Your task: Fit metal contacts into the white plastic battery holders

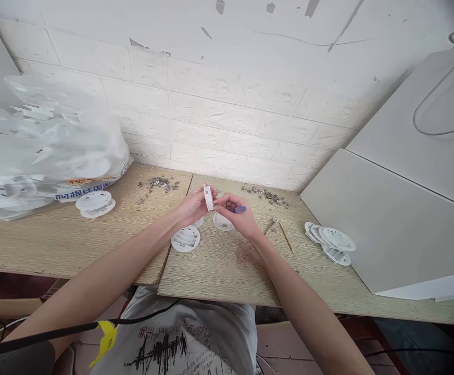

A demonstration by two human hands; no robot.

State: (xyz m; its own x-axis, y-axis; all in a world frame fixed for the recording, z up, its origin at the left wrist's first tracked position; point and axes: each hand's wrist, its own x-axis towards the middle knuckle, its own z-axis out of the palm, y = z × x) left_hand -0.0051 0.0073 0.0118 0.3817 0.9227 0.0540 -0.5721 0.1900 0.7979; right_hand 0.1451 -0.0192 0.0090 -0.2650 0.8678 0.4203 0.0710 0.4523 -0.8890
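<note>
My left hand (194,204) is closed around a round white plastic housing (209,198), held on edge above the table. My right hand (238,214) is closed on a small tool with a purple-blue handle (240,209); its tip is hidden behind the fingers, so its kind does not show. The right fingertips meet the housing's near edge. Under the hands lie more white round housings, one with slotted compartments (185,238) facing up and another (223,222) partly covered by my right hand.
Piles of small metal pieces lie along the back, one left (160,184) and one right (268,196). A thin wooden stick (286,237) rests right of my hand. Stacked housings (330,239) sit by a grey panel (399,224). A full plastic bag (51,151) stands left beside more housings (95,202).
</note>
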